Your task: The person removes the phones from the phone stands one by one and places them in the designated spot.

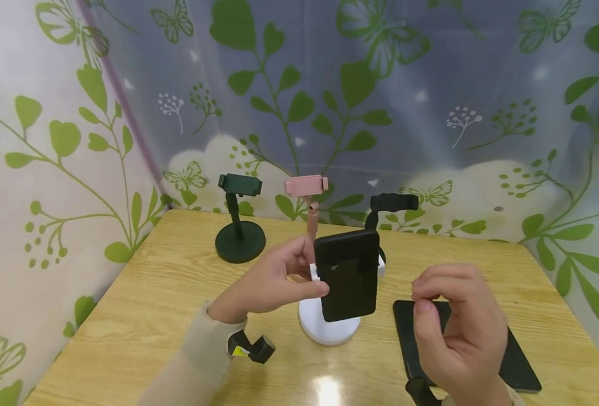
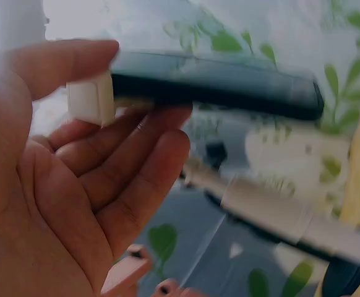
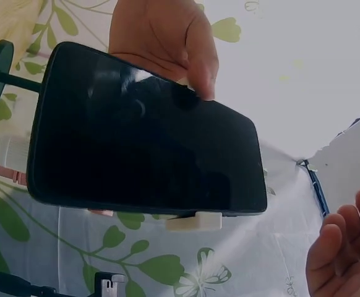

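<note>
A black smartphone point(image 1: 349, 276) sits upright, slightly tilted, in the white clamp point(image 2: 90, 99) of a phone stand whose round white base point(image 1: 330, 327) rests on the table. My left hand point(image 1: 274, 276) grips the phone and clamp at their left side, thumb on the front edge and fingers behind. In the right wrist view the dark phone screen point(image 3: 149, 136) faces the camera, with a white clamp end point(image 3: 195, 221) at its lower edge. My right hand point(image 1: 462, 327) hangs loosely curled to the right of the phone, holding nothing.
A black tablet point(image 1: 520, 361) lies on the wooden table point(image 1: 147, 316) beneath my right hand. Behind stand a dark green phone stand point(image 1: 240, 242), a pink one point(image 1: 306, 185) and a black one point(image 1: 395, 202). A leaf-patterned curtain point(image 1: 299, 101) hangs beyond the table's far edge.
</note>
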`<state>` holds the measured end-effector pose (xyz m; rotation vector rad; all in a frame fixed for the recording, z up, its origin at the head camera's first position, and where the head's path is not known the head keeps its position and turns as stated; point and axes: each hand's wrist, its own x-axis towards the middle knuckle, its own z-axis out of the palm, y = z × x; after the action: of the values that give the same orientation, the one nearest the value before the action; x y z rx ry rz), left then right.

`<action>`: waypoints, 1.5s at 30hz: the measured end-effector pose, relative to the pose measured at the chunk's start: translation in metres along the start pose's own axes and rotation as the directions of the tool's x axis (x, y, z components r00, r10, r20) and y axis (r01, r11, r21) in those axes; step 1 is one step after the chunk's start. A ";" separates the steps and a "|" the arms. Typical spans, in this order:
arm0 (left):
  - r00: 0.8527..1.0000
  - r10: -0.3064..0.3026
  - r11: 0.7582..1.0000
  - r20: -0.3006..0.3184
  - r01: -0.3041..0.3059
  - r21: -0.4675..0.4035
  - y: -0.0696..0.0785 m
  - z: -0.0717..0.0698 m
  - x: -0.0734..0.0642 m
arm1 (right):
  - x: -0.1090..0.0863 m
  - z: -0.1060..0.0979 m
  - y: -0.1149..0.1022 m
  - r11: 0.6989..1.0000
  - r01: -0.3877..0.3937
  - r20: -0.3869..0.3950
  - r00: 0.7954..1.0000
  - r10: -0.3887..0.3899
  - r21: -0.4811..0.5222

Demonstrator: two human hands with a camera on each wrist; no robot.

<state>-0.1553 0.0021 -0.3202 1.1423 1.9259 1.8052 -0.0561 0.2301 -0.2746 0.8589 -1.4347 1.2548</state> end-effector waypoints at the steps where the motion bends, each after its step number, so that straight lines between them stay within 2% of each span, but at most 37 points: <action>1: 1.000 0.003 0.999 -0.005 -0.003 0.048 0.001 -0.001 0.000 | 0.000 0.000 0.000 1.000 -0.002 0.003 1.000 0.002 -0.005; 3: 1.000 0.008 0.992 -0.005 -0.007 0.124 0.001 -0.003 -0.001 | 0.000 0.000 0.000 1.000 -0.006 0.011 1.000 0.006 -0.016; 6: 0.997 0.068 0.986 0.021 -0.071 0.148 0.000 -0.004 0.000 | 0.000 -0.001 0.000 0.999 -0.008 0.018 1.000 0.009 -0.036; 10: 0.986 0.165 0.979 0.028 -0.167 0.117 -0.004 -0.003 0.002 | 0.001 -0.001 0.000 0.998 -0.010 0.028 1.000 0.012 -0.057; 15: 0.980 0.197 0.973 0.025 -0.198 0.120 -0.006 -0.003 0.002 | 0.000 -0.002 0.001 0.997 -0.011 0.051 0.999 0.015 -0.080; 23: 0.990 0.136 0.978 0.039 -0.140 0.154 -0.001 -0.003 0.000 | -0.002 -0.005 0.003 0.990 -0.025 0.084 0.996 0.036 -0.136; 30: 0.990 0.132 0.970 0.043 -0.138 0.199 0.010 0.004 -0.002 | -0.002 -0.008 0.003 0.984 -0.038 0.112 0.992 0.059 -0.174; 37: 0.994 0.101 0.970 -0.030 -0.092 0.225 0.015 0.010 -0.005 | -0.003 -0.007 0.003 0.980 -0.044 0.128 0.989 0.070 -0.195; 42: 0.993 0.087 0.958 -0.082 -0.061 0.279 0.018 0.014 -0.006 | -0.004 -0.008 0.004 0.975 -0.058 0.139 0.986 0.089 -0.214; 45: 0.992 0.055 0.964 -0.116 -0.023 0.263 0.020 0.017 -0.006 | -0.006 -0.008 0.005 0.974 -0.062 0.147 0.985 0.095 -0.218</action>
<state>-0.1328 0.0079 -0.3065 1.1800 2.2836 1.7139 -0.0576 0.2386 -0.2818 0.7743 -1.7094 1.0865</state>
